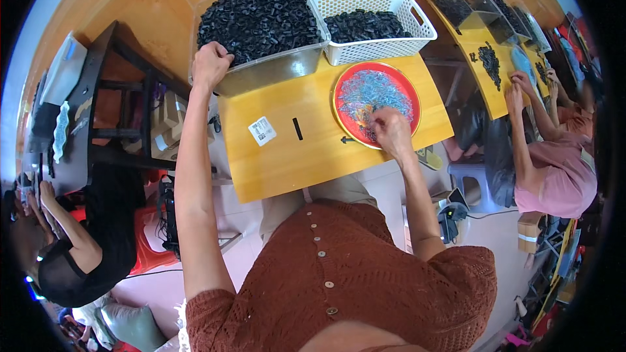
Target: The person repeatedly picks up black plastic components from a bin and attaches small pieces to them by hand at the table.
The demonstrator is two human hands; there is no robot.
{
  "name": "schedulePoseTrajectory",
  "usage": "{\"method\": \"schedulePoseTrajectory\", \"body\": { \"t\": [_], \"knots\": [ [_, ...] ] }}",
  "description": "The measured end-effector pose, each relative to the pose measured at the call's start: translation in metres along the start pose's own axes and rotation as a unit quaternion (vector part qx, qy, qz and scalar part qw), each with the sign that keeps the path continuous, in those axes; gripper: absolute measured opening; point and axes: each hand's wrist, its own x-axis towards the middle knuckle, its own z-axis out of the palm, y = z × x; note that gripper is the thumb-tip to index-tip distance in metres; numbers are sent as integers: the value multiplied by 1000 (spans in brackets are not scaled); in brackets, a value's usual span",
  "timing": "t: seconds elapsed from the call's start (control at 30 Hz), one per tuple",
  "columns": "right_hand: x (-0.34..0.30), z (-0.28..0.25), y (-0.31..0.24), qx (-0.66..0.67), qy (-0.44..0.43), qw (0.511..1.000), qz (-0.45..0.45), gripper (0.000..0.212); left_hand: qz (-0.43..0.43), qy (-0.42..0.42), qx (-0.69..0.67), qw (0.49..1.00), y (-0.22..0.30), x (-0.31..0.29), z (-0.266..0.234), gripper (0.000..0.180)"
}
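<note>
My left hand (212,65) reaches over the near left corner of a clear plastic bin (274,64) heaped with small black plastic parts (257,19). Its fingers are bent together at the edge of the heap, and what they hold, if anything, does not show. My right hand (392,132) is over the near right side of a round red tray (340,112) with a gold rim. Small clear and bluish pieces (378,94) fill the tray, with some orange ones near my fingertips. The right fingers are pinched down among the pieces, and their tips are hidden.
A white perforated basket (365,50) of black parts stands right of the bin. On the yellow table (274,169) lie a white label (262,131), a black strip (297,128) and a small black part (347,140). Co-workers sit at tables on both sides.
</note>
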Motion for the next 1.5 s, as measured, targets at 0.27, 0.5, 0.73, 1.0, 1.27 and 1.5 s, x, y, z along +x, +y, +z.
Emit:
{"method": "schedulePoseTrajectory", "body": {
  "t": [0.27, 0.5, 0.73, 1.0, 1.27, 1.5],
  "knots": [
    [1, 14, -20, -51, -91, 995, -5, 6, 35, 87, -440, 893, 20, -53, -9, 11],
    [7, 13, -13, 86, 67, 993, -47, 10, -45, -29, -555, 830, 19, -170, 83, 12],
    [-1, 5, -19, -19, -53, 998, -24, 10, -88, -25, -566, 819, 25, -209, 137, 12],
    [1, 17, -15, -65, 0, 993, -94, 11, -78, -31, -567, 819, 21, -211, 139, 14],
    [9, 8, -9, 159, 34, 985, 52, 5, -66, -35, -542, 837, 26, -210, 133, 15],
    [8, 33, -60, 336, -77, 938, 35, 5, -72, -41, -556, 827, 22, -211, 134, 17]
  ]
}}
